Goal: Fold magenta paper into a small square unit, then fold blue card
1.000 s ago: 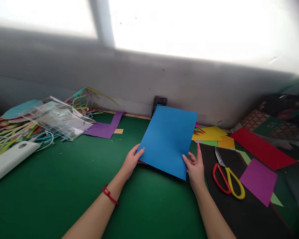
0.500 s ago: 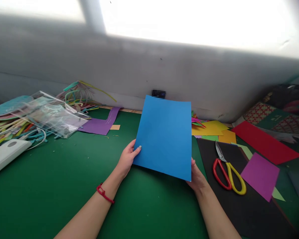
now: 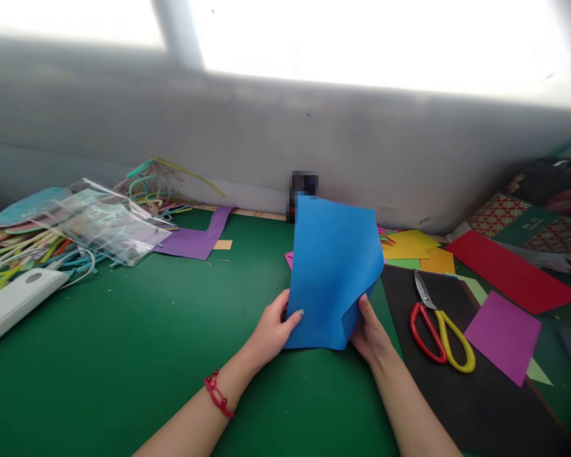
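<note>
Both my hands hold a sheet of blue paper [image 3: 330,266] tilted up above the green table. My left hand [image 3: 276,327] pinches its lower left edge, thumb on the front and fingers behind. My right hand [image 3: 372,333] grips the lower right corner, which is bent over toward the middle in a loose curl; some of its fingers are hidden behind the sheet. To the right, scissors [image 3: 440,333] with one red and one yellow handle lie partly open on black paper [image 3: 423,400]. A purple square of paper [image 3: 504,336] lies beside them.
On the left are a clear plastic bag [image 3: 118,222], a heap of colourful pipe cleaners [image 3: 23,254] and a white power strip [image 3: 21,304]. A cut purple sheet [image 3: 188,242] lies behind. Yellow paper [image 3: 412,244] and a red sheet [image 3: 509,273] are at the back right.
The blue sheet has shifted right and a little lower. Its lower right corner, flat before, is now bent inward by my right hand. My left hand has moved right with the sheet.
</note>
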Demonstrator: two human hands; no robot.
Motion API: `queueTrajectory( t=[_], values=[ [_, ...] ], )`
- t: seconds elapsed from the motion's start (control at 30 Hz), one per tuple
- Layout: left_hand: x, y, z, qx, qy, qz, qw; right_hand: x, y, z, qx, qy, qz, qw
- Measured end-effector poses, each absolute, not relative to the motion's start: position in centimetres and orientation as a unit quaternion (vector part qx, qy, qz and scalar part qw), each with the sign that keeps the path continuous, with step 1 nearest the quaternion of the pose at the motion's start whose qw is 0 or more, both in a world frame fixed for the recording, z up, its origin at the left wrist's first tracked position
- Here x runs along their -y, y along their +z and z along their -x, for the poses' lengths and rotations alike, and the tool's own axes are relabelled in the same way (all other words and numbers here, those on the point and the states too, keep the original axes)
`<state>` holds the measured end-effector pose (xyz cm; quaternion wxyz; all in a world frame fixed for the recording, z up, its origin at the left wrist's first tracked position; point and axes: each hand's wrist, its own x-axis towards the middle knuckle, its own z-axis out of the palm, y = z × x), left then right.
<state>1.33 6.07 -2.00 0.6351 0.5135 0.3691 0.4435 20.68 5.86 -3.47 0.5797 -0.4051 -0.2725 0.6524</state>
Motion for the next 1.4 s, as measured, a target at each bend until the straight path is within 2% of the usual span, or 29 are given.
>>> queueTrajectory(
  t=[0.13, 0.27, 0.37, 0.6, 0.93, 1.27, 1.4],
  values=[
    [-4.8, -1.2, -1.9, -0.424, 0.465, -0.596, 0.499, -6.2, -3.3, -20.2, 0.261, 0.618, 0.414, 0.615],
    [-3.8, -0.4, -2.2, -0.406, 0.413, -0.745, 0.331, -6.1, -2.7, -19.1, 0.257, 0.579, 0.409, 0.657],
    [-3.3, -0.4, -2.4, -0.399, 0.394, -0.776, 0.289, -5.7, -2.1, -18.1, 0.277, 0.573, 0.397, 0.661],
    [-3.6, -0.6, -2.5, -0.419, 0.456, -0.711, 0.334, -5.1, -1.7, -17.4, 0.339, 0.574, 0.389, 0.635],
    [-5.1, -1.5, -2.2, -0.409, 0.48, -0.584, 0.511, -5.2, -1.6, -17.8, 0.344, 0.598, 0.4, 0.603],
    [-5.4, -1.5, -2.1, -0.398, 0.459, -0.563, 0.561, -5.3, -2.3, -18.1, 0.315, 0.614, 0.415, 0.593],
    [-5.4, -1.7, -2.1, -0.402, 0.474, -0.56, 0.548, -5.3, -2.3, -18.1, 0.317, 0.619, 0.413, 0.588]
  ],
)
